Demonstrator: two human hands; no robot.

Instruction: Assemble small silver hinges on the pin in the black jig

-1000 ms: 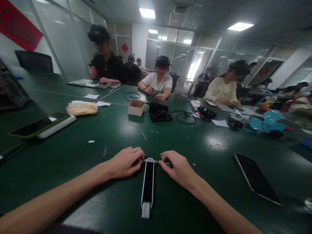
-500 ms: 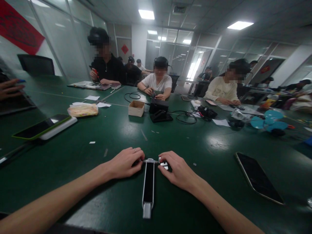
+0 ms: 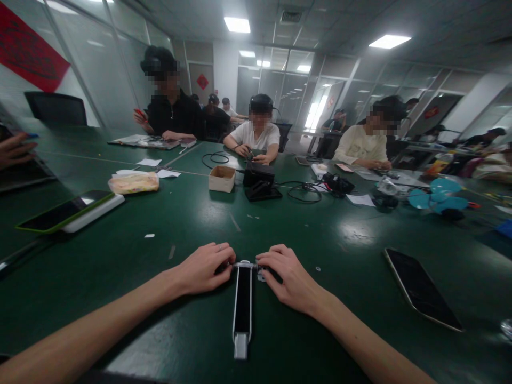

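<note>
1 slim black-and-silver device (image 3: 242,304) lies on the green counter (image 3: 180,333); left hand (image 3: 210,269) seemingly pinches its metal crossbar's (image 3: 245,264) left end; right hand (image 3: 288,276), beside its right end, has brought a pinched silvery metal piece (image 3: 261,276) closer, narrowing the gap.

Left hand (image 3: 210,268) pinches crossbar (image 3: 245,264) of long black device (image 3: 242,304); right hand (image 3: 288,276) holds small metal piece (image 3: 261,276).

The worktop (image 3: 192,325) is dark green. The slim device (image 3: 242,304) shows a black strip edged in white, with a silvery-grey end. A phone (image 3: 424,290) is black with a pale rim; another screen (image 3: 60,210) is black, bordered in lime green. The box (image 3: 221,184) is cream, the fan blades (image 3: 446,186) turquoise-blue, the banner (image 3: 30,50) red with darker markings.
</note>
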